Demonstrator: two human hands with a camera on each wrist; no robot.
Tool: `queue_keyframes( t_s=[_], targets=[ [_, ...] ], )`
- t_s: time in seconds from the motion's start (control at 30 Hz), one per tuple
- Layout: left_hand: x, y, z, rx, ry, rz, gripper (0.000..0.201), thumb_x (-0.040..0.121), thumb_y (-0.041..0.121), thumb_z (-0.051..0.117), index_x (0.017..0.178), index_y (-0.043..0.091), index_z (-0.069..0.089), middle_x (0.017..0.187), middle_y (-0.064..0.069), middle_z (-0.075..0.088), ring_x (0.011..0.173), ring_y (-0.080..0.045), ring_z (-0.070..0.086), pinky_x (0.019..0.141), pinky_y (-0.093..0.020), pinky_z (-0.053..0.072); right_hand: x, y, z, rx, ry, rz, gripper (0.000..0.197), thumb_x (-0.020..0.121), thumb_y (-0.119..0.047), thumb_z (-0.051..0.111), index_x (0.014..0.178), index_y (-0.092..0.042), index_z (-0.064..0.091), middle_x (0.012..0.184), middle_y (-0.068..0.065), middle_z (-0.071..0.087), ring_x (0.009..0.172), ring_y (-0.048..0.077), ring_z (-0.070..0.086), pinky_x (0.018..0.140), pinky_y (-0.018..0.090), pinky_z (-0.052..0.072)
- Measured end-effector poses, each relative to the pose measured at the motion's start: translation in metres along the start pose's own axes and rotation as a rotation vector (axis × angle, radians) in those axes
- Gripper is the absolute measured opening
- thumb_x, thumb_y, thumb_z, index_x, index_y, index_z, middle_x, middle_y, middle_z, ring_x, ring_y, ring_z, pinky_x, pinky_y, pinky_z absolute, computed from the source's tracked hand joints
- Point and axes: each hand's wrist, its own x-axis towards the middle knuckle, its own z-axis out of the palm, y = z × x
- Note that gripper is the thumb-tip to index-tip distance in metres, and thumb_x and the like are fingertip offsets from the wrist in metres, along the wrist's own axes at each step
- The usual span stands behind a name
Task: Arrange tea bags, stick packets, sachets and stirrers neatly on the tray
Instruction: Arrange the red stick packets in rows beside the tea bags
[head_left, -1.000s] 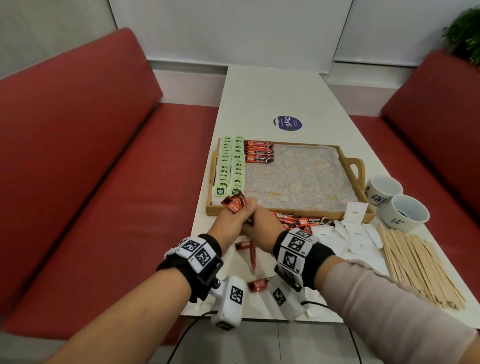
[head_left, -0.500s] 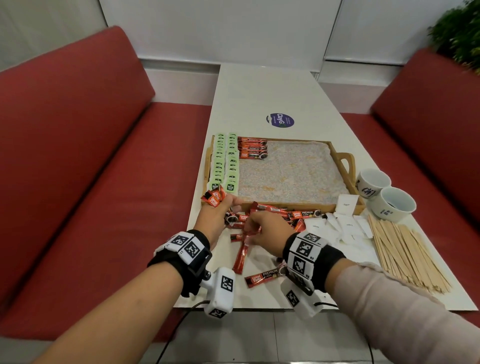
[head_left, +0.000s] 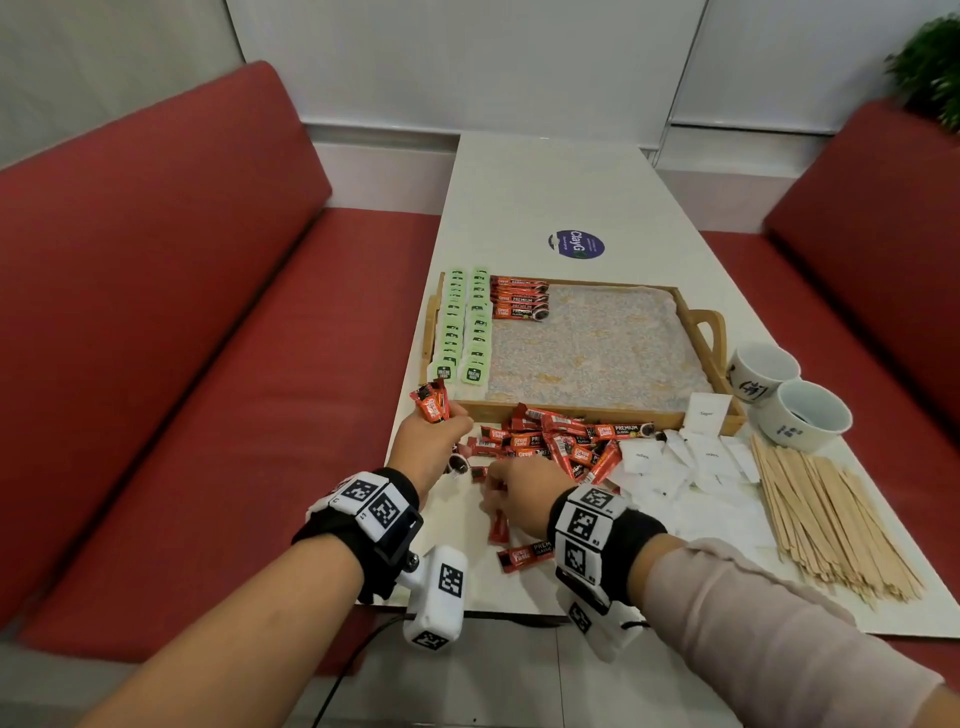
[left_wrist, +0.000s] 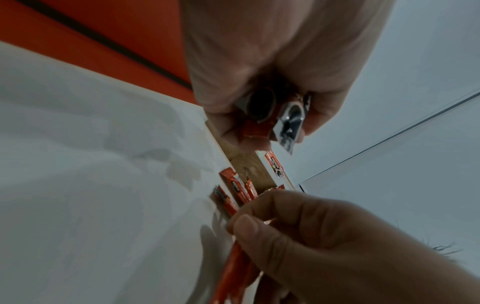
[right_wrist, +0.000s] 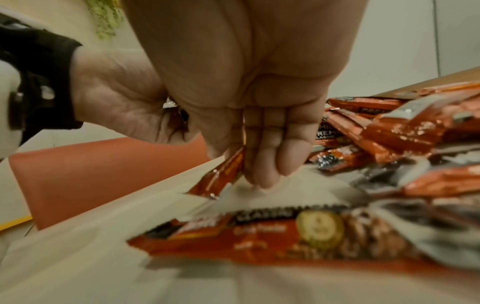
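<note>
Pale green tea bags (head_left: 465, 325) bear dark labels; red stick packets (head_left: 519, 301) carry black bands with white lettering. The tray (head_left: 704, 332) is light wood with a speckled grey-and-yellow liner. Sachets (head_left: 706, 413) are white, stirrers (head_left: 831, 519) tan, the desk (head_left: 545, 187) white, benches (head_left: 156, 312) red.

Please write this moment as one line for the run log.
left hand: holds bunch of red stick packets | right hand: pinches one red packet off table | tray: green tea bags, few red packets placed
</note>
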Motion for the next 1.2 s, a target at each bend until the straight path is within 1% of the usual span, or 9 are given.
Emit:
queue_keyframes(
  t_s=[0.13,0.27,0.37,0.47,0.6,0.73,0.93,1.07,1.2],
  targets=[
    [-0.002,-0.001,0.001,0.079,-0.029,-0.002,0.02,0.086,0.004,0.061,0.073,0.016,0.051,0.063,-0.002,0.049,0.053,-0.017,0.049,0.049,-0.025,0.04,-0.006,0.003,-0.003,-0.005,0.058,-0.006,0.009,0.088,-0.029,0.057,0.087,-0.022,0.051,0.084,-0.002,0.058,0.078,0.018,0.054,0.064,0.027,0.041],
    [0.0,0.0,0.004,0.084,-0.036,-0.026,0.018,0.09,0.012,0.059,0.077,0.018,0.05,0.063,0.002,0.048,0.053,-0.014,0.05,0.046,-0.02,0.039,-0.01,0.004,-0.011,0.083,0.151,-0.045,0.012,0.087,-0.01,0.051,0.088,-0.019,0.043,0.085,0.005,0.06,0.078,0.024,0.056,0.063,0.029,0.042],
    [0.003,0.004,0.005,0.076,-0.027,-0.019,0.006,0.092,0.018,0.059,0.089,0.017,0.055,0.076,0.001,0.059,0.055,-0.011,0.052,0.046,-0.018,0.04,-0.009,0.005,-0.02,0.204,0.184,-0.042,0.016,0.09,-0.008,0.051,0.09,-0.016,0.037,0.08,0.006,0.057,0.073,0.025,0.057,0.061,0.031,0.043],
    [0.006,0.011,0.004,0.08,-0.058,0.007,0.016,0.092,0.023,0.06,0.103,0.011,0.058,0.095,-0.004,0.068,0.052,-0.004,0.057,0.046,-0.017,0.044,-0.007,0.006,-0.031,0.312,0.205,-0.039,0.023,0.09,-0.009,0.056,0.09,-0.017,0.034,0.074,0.001,0.052,0.065,0.019,0.053,0.059,0.03,0.042],
    [0.014,0.023,-0.001,0.144,-0.124,0.037,0.012,0.091,0.019,0.062,0.1,0.013,0.059,0.087,0.0,0.066,0.053,-0.005,0.056,0.044,-0.015,0.043,-0.001,0.001,-0.046,0.346,0.222,-0.061,0.025,0.09,-0.008,0.058,0.097,-0.015,0.035,0.078,-0.004,0.052,0.064,0.01,0.047,0.054,0.019,0.036],
    [0.026,0.032,-0.007,0.155,-0.172,0.06,0.01,0.089,0.008,0.064,0.09,0.016,0.058,0.08,-0.003,0.061,0.055,-0.01,0.05,0.048,-0.018,0.043,0.01,-0.004,-0.057,0.357,0.194,-0.059,0.024,0.092,-0.009,0.056,0.109,-0.015,0.039,0.102,0.007,0.064,0.071,0.016,0.056,0.06,0.023,0.043],
    [0.043,0.044,-0.013,0.112,-0.128,0.116,0.013,0.09,0.008,0.062,0.083,0.017,0.056,0.069,0.0,0.057,0.041,-0.002,0.05,0.042,-0.016,0.043,0.025,0.003,-0.066,0.426,0.303,0.015,0.004,0.092,-0.016,0.057,0.091,-0.018,0.054,0.082,0.002,0.066,0.07,0.015,0.06,0.07,0.028,0.049],
    [0.047,0.049,-0.011,0.068,-0.126,0.101,0.009,0.091,0.009,0.062,0.089,0.014,0.055,0.068,0.001,0.055,0.041,-0.002,0.049,0.039,-0.017,0.04,0.029,0.007,-0.071,0.463,0.335,0.039,0.011,0.089,-0.01,0.059,0.086,-0.02,0.057,0.072,-0.005,0.062,0.061,0.007,0.057,0.06,0.015,0.046],
    [0.055,0.057,-0.01,0.01,-0.133,0.096,0.006,0.092,0.011,0.06,0.09,0.014,0.055,0.071,0.001,0.054,0.048,-0.003,0.049,0.041,-0.018,0.041,0.035,0.009,-0.084,0.51,0.355,0.061,0.018,0.088,-0.004,0.061,0.08,-0.02,0.058,0.07,-0.001,0.061,0.063,0.013,0.058,0.068,0.029,0.053]
  ],
)
